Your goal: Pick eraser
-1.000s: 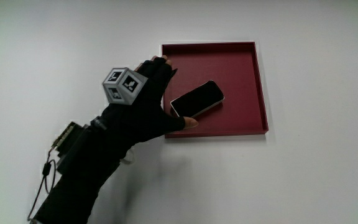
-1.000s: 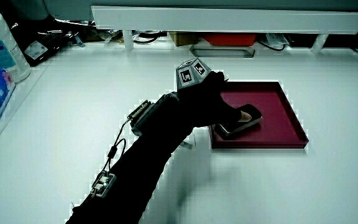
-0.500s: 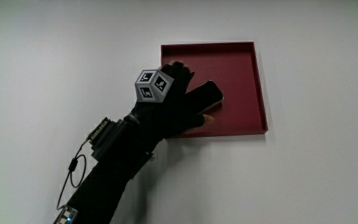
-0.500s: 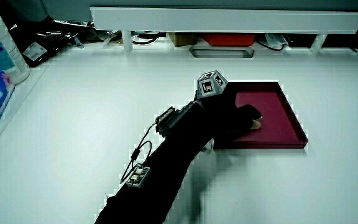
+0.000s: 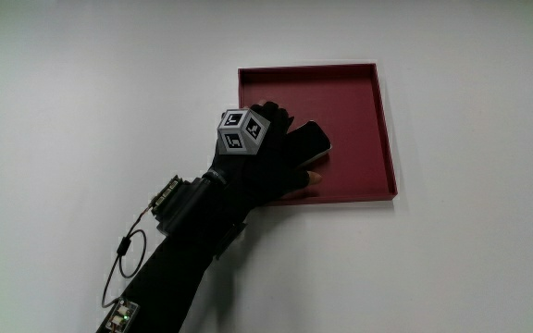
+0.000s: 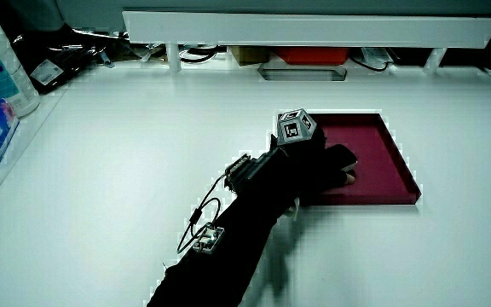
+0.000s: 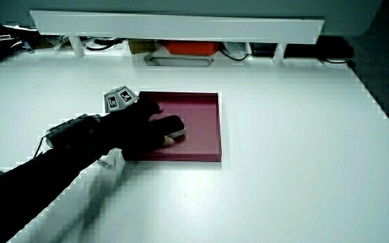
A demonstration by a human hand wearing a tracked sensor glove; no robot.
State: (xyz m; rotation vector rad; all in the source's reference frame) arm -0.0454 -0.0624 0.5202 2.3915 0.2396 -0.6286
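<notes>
Dark red and shallow, the tray (image 5: 382,129) sits on the white counter (image 5: 81,83) and holds the one thing the task can mean: a flat, dark, rounded oblong that looks more like a phone than an eraser (image 5: 311,141), lying in the part of the tray nearest the person. The black-gloved hand (image 5: 265,165) lies directly on top of it, reaching in over the tray's near rim, so only the oblong's end farthest from the forearm (image 5: 188,245) shows past the fingers. Its long axis runs slantwise across the tray, roughly in line with the forearm. The fingers appear to be closing over it, a bare fingertip (image 7: 169,140) showing at its nearer edge in a side view, though a firm grasp cannot be confirmed. A lift looks like the next step.
</notes>
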